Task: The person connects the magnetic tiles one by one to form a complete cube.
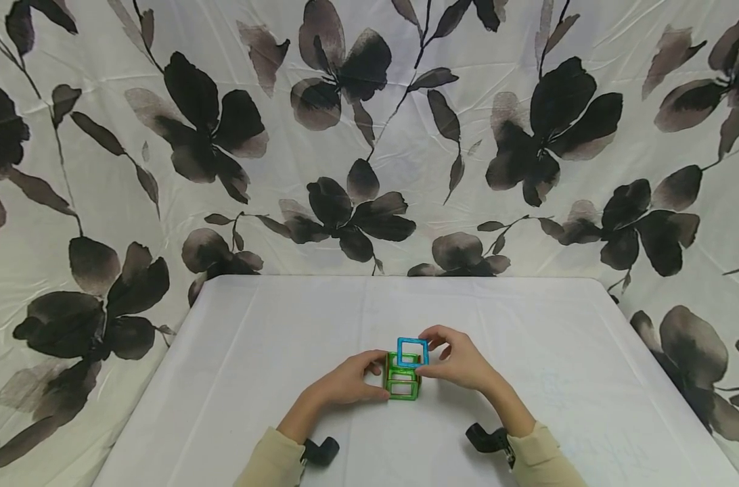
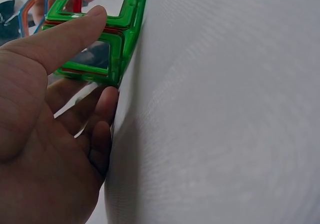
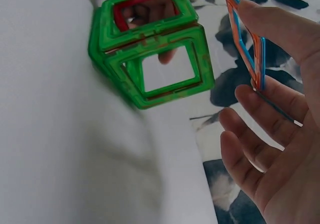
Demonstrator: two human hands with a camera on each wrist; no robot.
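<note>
Green cube (image 1: 402, 383) sits on our white table (image 1: 223, 379); our left hand (image 1: 345, 383) grips its side, our right hand (image 1: 461, 362) pinches 1 blue square tile (image 1: 413, 352) above it.

White table (image 1: 254, 352) with rounded far corners, covered in a smooth white cloth, faint creases. Behind and on both sides hangs a white fabric backdrop (image 1: 479, 40) printed with big dark grey-black flowers and thin stems, wrinkled, draping down past the table edges. Even, soft indoor light, weak shadows.
</note>
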